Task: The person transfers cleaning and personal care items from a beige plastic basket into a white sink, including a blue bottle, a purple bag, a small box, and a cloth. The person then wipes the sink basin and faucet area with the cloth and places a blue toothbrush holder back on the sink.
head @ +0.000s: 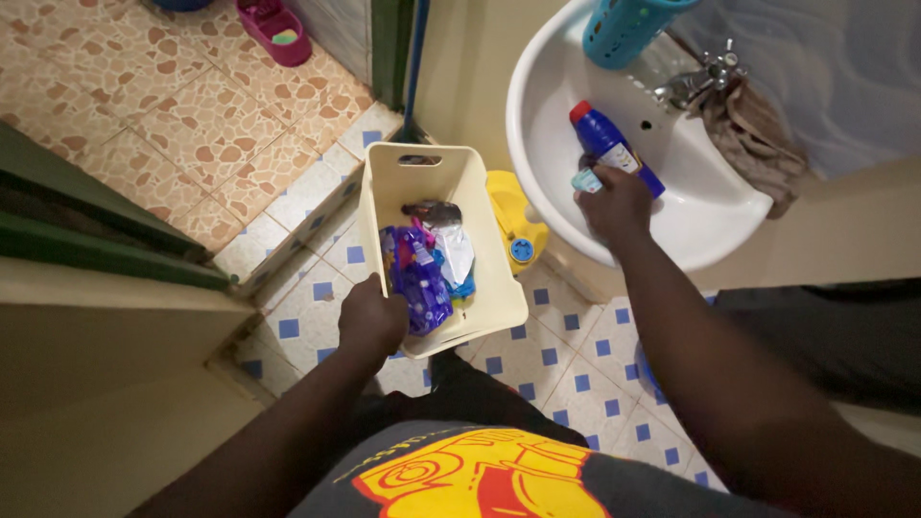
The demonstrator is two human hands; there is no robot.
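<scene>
My left hand (372, 317) grips the near left rim of a cream plastic basket (489, 259) held above the floor. Inside it lie a purple packet (414, 273), a clear wrapper and other small items. My right hand (616, 203) reaches into the white sink (710, 206) and closes around a blue bottle with a red cap (607, 142), which lies tilted in the basin. A small pale blue item shows at my fingers.
A chrome tap (693, 84) and a brown cloth (753, 134) sit at the sink's back. A teal perforated holder (624, 29) stands on the rim. A yellow container (513, 225) rests on the blue-and-white tiled floor below. A pink tub (275, 29) lies far left.
</scene>
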